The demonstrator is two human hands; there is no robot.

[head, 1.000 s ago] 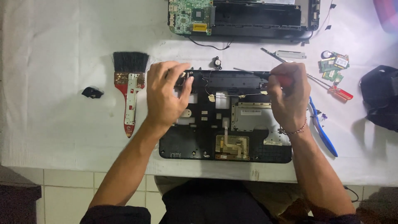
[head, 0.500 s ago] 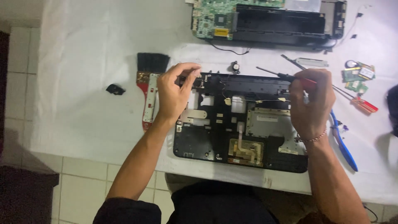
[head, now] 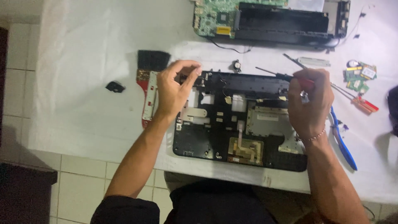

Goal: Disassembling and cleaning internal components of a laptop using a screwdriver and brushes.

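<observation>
Since half a second earlier the left hand (head: 174,89) had lifted slightly at the top-left corner of the laptop base shell (head: 240,120), fingers loosely curled and part open, pinching at something small there; what it was could not be told. The right hand (head: 309,101) was closed around a red-handled screwdriver (head: 286,76). Shell lay flat at the worktop's (head: 83,103) near edge. Judged light, stiff but brittle plastic; best gripped by the outer rim, clear of the ribbon cable.

White worktop (head: 83,120): carried black laptop shell (head: 199,143) near, circuit board (head: 217,18) far, brush (head: 150,79) left, screwdriver (head: 365,103) right.
</observation>
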